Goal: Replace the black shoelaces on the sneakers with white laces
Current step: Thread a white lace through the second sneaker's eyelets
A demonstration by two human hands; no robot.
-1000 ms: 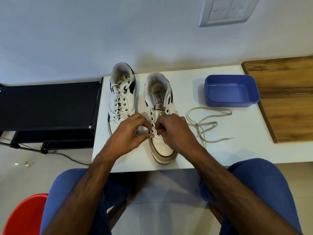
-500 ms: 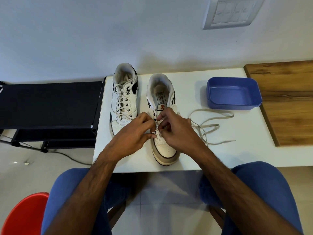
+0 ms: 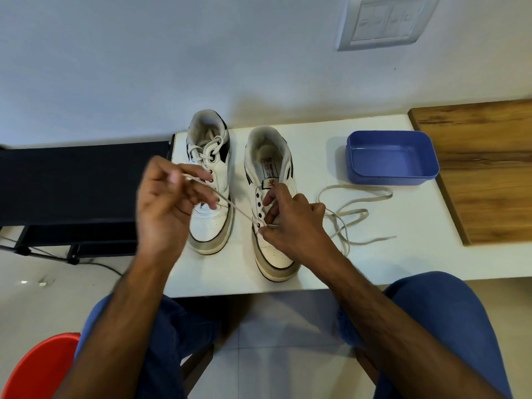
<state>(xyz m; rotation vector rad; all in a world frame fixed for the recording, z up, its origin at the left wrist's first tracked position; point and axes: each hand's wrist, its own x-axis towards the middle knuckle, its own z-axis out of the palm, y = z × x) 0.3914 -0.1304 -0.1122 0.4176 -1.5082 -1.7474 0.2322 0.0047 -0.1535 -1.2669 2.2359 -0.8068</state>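
Note:
Two white sneakers stand side by side on the white table (image 3: 374,263). The left sneaker (image 3: 210,226) is laced in white. The right sneaker (image 3: 273,254) has bare eyelets except at the lowest pair. A white lace (image 3: 357,214) runs from those eyelets and trails in loops to the right. My left hand (image 3: 164,205) is raised over the left sneaker and pinches one end of this lace, drawn taut. My right hand (image 3: 290,223) rests on the right sneaker's eyelet row and pinches the lace at the lowest eyelets.
A blue plastic tub (image 3: 393,158) stands at the back right of the table. A wooden board (image 3: 486,171) adjoins the table's right end. A black shelf (image 3: 80,180) stands to the left, a red stool (image 3: 37,370) at the bottom left.
My left hand has lifted away up and to the left, pulling a length of white lace out through the lowest eyelet. My right hand has stayed on the right sneaker.

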